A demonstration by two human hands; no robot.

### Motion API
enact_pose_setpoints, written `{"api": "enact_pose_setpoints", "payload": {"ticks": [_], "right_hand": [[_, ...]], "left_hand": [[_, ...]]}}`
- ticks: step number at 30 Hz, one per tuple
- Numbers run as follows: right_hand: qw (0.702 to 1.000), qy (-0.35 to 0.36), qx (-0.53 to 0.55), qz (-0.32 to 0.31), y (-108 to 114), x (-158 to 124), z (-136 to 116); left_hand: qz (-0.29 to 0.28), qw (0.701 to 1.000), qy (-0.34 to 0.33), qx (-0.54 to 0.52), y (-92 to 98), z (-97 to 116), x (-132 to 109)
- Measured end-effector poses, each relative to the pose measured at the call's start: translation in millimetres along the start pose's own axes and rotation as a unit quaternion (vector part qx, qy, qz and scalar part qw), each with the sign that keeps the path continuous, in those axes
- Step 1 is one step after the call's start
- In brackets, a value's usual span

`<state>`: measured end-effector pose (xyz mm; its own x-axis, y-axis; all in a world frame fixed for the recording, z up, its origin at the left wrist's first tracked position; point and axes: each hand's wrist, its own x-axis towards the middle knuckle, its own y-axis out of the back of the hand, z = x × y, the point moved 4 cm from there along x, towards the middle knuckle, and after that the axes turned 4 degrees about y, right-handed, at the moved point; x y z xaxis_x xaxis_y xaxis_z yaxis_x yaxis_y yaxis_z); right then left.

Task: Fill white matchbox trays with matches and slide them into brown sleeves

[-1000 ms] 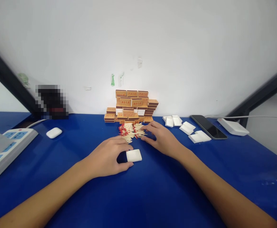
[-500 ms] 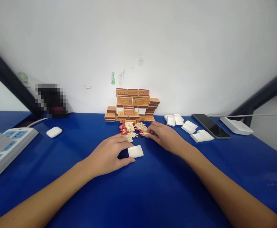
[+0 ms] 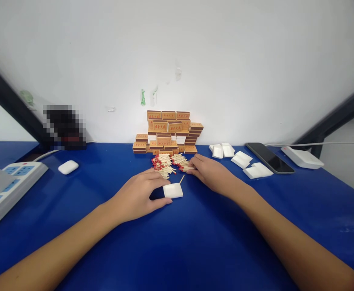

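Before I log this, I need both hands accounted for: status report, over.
Left hand holds the white tray by opposite edges. Right hand at the matches, grip unclear. One loose match at the tray's far right corner.

On my counter [image 3: 177, 250], matchboxes [image 3: 167, 127] stack up before the wall [image 3: 240, 81], matches [image 3: 164, 163] lie just before them, the tray [image 3: 173, 190] sits nearer me, between my left grip's [image 3: 170, 191] fingers; phone [image 3: 270, 157] right, power strip [image 3: 19, 184] far left!
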<state>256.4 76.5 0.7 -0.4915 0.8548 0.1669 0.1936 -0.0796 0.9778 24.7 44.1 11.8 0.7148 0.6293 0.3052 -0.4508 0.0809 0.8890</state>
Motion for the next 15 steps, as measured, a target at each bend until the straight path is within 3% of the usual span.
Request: {"api": "enact_pose_setpoints", "payload": {"ticks": [8,15], "right_hand": [[1.000,-0.003,0.011,0.007,10.8,-7.5,6.9],[0.994,0.019,0.110,0.009,30.0,-13.6,-28.9]], "left_hand": [[-0.002,1.000,0.004,-0.004,0.0,0.1,-0.4],[0.015,0.999,0.046,-0.008,0.6,-0.5,0.1]]}}
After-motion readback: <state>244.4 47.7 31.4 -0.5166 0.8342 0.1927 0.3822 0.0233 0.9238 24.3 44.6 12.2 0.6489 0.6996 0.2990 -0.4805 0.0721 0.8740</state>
